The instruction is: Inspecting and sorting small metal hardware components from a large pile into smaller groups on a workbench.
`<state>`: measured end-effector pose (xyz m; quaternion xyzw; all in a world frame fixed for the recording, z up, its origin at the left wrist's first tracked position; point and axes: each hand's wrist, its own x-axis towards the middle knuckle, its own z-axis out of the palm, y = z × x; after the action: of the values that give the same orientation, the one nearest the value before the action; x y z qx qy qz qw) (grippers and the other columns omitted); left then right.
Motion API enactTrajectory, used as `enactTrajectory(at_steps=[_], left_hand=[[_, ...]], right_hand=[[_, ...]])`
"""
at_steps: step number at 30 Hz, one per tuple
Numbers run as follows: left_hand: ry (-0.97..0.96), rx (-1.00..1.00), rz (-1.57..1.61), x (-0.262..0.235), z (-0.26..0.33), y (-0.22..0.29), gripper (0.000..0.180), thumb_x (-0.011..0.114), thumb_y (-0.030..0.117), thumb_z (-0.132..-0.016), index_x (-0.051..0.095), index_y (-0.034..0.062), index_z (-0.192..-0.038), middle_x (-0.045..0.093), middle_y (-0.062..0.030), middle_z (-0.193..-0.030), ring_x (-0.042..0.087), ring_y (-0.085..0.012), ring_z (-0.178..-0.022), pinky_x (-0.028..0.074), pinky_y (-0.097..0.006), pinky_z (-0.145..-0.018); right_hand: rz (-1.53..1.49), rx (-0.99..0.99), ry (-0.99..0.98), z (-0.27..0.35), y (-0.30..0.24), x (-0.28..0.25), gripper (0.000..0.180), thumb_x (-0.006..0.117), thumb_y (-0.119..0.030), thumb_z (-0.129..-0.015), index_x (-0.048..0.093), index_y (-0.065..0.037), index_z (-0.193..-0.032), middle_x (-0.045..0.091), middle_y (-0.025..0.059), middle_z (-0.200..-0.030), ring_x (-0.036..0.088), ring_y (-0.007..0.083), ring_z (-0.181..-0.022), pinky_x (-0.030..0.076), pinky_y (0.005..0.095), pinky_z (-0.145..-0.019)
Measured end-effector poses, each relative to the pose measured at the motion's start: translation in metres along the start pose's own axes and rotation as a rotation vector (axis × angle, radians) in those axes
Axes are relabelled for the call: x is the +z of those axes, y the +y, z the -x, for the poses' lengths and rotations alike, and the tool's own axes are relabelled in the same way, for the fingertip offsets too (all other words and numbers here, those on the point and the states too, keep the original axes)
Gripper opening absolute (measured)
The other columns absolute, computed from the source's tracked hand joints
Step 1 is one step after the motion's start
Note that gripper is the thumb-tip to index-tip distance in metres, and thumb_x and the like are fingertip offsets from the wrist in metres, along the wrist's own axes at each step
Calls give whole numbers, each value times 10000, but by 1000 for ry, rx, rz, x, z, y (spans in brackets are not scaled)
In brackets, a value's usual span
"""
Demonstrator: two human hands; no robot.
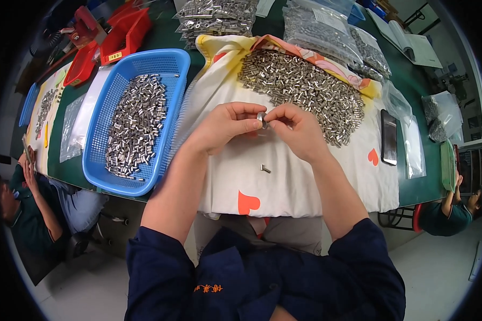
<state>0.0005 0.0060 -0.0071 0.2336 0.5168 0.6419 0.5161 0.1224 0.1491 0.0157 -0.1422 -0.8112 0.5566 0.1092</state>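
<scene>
Over the cloth, my left hand (pixel 224 127) and my right hand (pixel 296 128) meet with fingertips pinched together. Between them is a small round silver metal piece (pixel 262 117), held by both; its exact kind is too small to make out. Below my hands, one loose short metal sleeve (pixel 265 168) lies on the white cloth (pixel 289 187) printed with red hearts. A broad heap of similar small metal sleeves (pixel 326 101) spreads across the cloth just beyond my right hand. Left of my left forearm stands a blue plastic basket (pixel 97 120) with many more such sleeves inside.
Bags of metal parts (pixel 321 32) are stacked at the back, beside another stack of bagged parts (pixel 217 21). A black phone (pixel 389 136) lies at the right. Red bins (pixel 128 35) stand far left. Other people sit at the left (pixel 32 214) and right (pixel 450 214).
</scene>
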Motion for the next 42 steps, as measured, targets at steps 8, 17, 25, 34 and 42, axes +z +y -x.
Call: enactTrajectory(at_steps=[8, 17, 25, 34, 42], left_hand=[[-32, -20, -28, 2, 4, 3, 350, 605, 48, -773, 535, -18, -1109, 610, -58, -955, 564, -91, -806, 454, -213, -742], [28, 8, -148, 6, 6, 6, 345, 619, 54, -763, 548, -25, -1091, 617, -67, -937, 564, -89, -801, 453, -212, -741], [-33, -54, -57, 5, 4, 4, 337, 606, 34, -768, 546, -20, -1096, 616, -66, -931, 575, -95, -797, 463, -220, -744], [-128, -4, -249, 12, 3, -1, 312, 637, 34, -751, 575, -9, -1054, 612, -44, -895, 565, -80, -779, 459, -207, -719], [-140, 3, -303, 13, 5, 2, 309, 634, 24, -748, 574, -19, -1048, 612, -43, -894, 562, -80, -799, 462, -219, -739]], right_hand=[[-71, -32, -55, -1, 1, 1, 87, 580, 6, -737, 548, -16, -815, 565, 7, -805, 532, 86, -731, 437, 218, -691], [171, -197, 50, 5, -8, 3, 118, 612, -37, -708, 566, -18, -815, 592, 61, -735, 580, 150, -688, 462, 256, -638], [128, -54, -61, 0, -4, -7, 131, 643, -75, -709, 592, -17, -815, 597, 20, -727, 545, 100, -655, 445, 228, -617], [833, -344, 316, -22, 29, 2, 142, 604, -114, -710, 644, -91, -843, 542, 55, -798, 504, 237, -821, 399, 355, -753], [846, -310, 307, -22, 34, 0, 115, 598, -105, -704, 643, -89, -809, 555, 46, -805, 512, 228, -820, 388, 353, -741]])
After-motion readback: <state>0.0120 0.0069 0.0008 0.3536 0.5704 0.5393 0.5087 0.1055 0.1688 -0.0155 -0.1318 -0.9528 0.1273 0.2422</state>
